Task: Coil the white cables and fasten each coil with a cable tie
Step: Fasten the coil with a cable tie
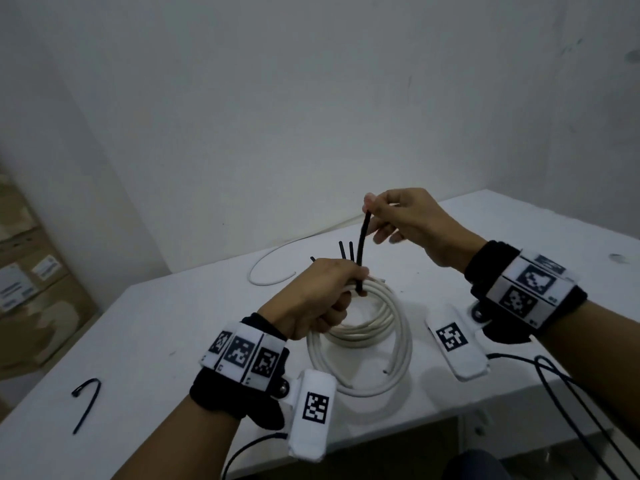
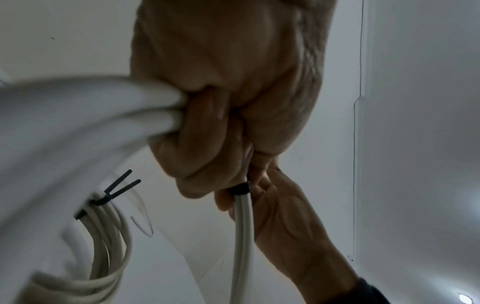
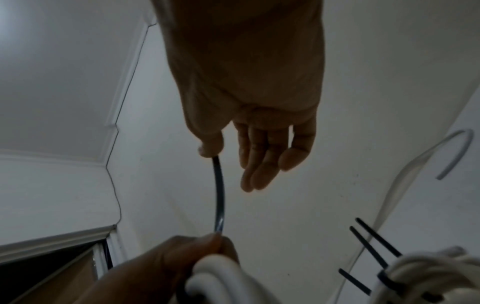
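A coil of white cable is held just above the white table. My left hand grips the coil's top strands, fingers curled round them. A black cable tie rises from that grip, looped round the strands. My right hand pinches the tie's upper end between thumb and forefinger, the other fingers straight. Other black tie tails stick up from the coil beside it. A loose white cable lies curved at the back of the table.
A spare black cable tie, bent into a hook, lies on the table's near left. Cardboard boxes stand off the left edge. Black cords hang over the right front edge. A wall rises close behind the table.
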The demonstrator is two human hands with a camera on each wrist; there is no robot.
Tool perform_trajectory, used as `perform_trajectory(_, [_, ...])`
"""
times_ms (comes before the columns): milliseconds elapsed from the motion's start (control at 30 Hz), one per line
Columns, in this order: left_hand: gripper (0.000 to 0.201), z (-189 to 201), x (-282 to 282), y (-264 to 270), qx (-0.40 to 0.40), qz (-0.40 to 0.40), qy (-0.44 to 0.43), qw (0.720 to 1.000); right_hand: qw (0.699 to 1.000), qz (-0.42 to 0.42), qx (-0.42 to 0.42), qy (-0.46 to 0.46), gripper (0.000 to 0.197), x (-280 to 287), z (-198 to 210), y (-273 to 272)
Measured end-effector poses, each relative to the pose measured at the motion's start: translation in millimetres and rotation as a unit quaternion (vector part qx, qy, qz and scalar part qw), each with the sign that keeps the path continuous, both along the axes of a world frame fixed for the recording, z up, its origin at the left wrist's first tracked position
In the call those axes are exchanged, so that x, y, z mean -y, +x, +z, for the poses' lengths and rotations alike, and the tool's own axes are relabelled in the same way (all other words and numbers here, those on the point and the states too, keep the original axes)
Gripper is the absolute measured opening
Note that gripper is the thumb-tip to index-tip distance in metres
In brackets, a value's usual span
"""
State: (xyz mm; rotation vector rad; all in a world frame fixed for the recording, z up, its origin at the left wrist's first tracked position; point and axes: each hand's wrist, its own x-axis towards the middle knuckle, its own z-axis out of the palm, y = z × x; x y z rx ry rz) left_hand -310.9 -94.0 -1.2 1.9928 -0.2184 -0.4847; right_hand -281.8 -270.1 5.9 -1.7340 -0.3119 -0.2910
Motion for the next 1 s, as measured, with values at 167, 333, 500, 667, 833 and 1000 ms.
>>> perform_trajectory(167, [0.034,1.2,-12.1,11.6,-0.020,0.058,-0.081,0.995,0.979,0.126,-0.110,-0.113,0.046,6.8,-21.4,-28.8])
perform_trajectory(333, [0.031,-8.1,-14.7,20.8,-0.012,0.124,-0.136,0.983,0.972,0.079,-0.077,-0.209,0.018,-1.9,-45.6,-36.2])
perform_trajectory(500, [0.015,-16.1,-14.3,25.1,0.021,0.178,-0.172,0.969,0.986,0.026,-0.041,-0.158,0.014,-9.8,-51.9,-34.5])
perform_trajectory(667, [0.013,-19.8,-17.0,28.9,0.019,0.201,-0.178,0.963,0.984,0.040,-0.050,-0.169,0.020,-12.5,-54.2,-32.6])
perform_trajectory(833, [0.025,-23.7,-19.8,36.5,0.039,0.165,-0.173,0.970,0.986,0.019,-0.058,-0.154,0.015,-14.3,-55.8,-24.5])
perform_trajectory(1000, [0.035,-21.6,-19.9,47.1,0.034,0.170,-0.172,0.970,0.991,0.023,-0.075,-0.112,0.011,-10.7,-53.6,-7.8])
